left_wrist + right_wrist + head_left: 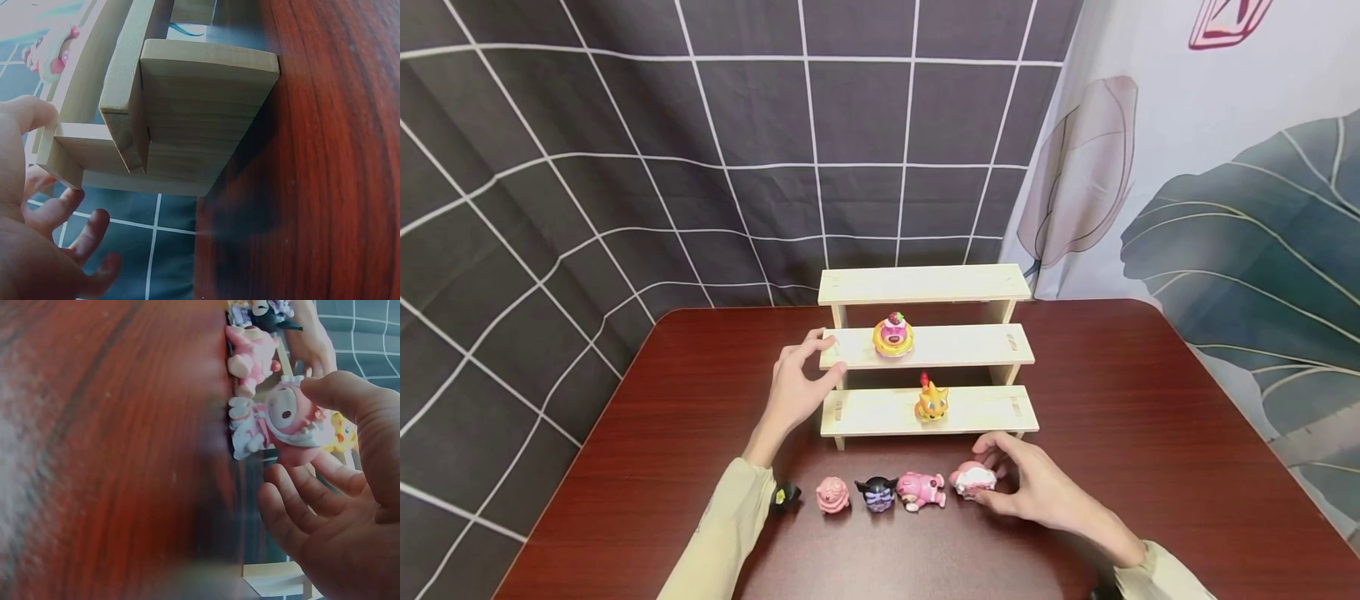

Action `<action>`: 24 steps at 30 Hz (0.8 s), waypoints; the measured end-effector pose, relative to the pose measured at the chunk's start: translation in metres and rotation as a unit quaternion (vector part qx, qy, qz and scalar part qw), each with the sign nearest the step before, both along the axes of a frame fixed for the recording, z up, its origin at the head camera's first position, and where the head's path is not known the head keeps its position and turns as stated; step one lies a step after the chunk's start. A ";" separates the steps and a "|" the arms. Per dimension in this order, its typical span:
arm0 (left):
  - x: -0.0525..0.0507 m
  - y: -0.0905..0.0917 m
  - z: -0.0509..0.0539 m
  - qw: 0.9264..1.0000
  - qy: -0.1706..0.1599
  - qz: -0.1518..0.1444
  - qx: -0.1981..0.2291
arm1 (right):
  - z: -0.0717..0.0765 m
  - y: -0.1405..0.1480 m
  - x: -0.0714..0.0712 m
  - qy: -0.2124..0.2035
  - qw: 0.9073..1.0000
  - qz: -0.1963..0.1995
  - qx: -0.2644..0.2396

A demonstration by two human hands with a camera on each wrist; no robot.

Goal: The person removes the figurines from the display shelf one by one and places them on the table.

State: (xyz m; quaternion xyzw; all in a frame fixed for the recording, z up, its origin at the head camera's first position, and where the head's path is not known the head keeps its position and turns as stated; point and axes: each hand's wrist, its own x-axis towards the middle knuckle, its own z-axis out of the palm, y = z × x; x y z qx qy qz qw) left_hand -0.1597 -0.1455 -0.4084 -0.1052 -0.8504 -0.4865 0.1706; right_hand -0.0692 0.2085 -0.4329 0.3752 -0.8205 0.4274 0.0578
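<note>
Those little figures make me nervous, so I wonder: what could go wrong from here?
The right hand, around the pink-and-white figure, might bump the pink figure lying close by. The left hand grips the middle shelf at one end; a tug could shift the stand and perhaps topple the orange figure.

With twelve o'clock pointing away from the person, the tiered shelf (925, 283) stands on the surface (1097, 375), before the curtain (760, 108). Its middle tier bears the upper figurine (892, 335), with the left hand (797, 387) at that tier's nine o'clock end; the lowest bears the lower figurine (932, 402), at five o'clock from the upper. At the shelf's six o'clock, running from nine towards three, come the first (785, 497), second (832, 495), third (878, 495), fourth (920, 490) and fifth figurine (974, 480), the right hand (1037, 487) at the fifth's three o'clock.
</note>
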 end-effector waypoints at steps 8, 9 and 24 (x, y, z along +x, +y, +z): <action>-0.001 0.000 0.000 1.000 -0.004 0.000 0.002 | 0.007 0.004 -0.002 0.000 1.000 -0.015 0.008; -0.001 0.000 0.000 1.000 -0.004 -0.001 0.003 | 0.008 0.004 -0.003 0.002 1.000 -0.015 0.008; -0.001 -0.001 -0.001 1.000 -0.006 -0.001 0.002 | 0.034 0.010 -0.014 0.053 0.997 -0.026 -0.045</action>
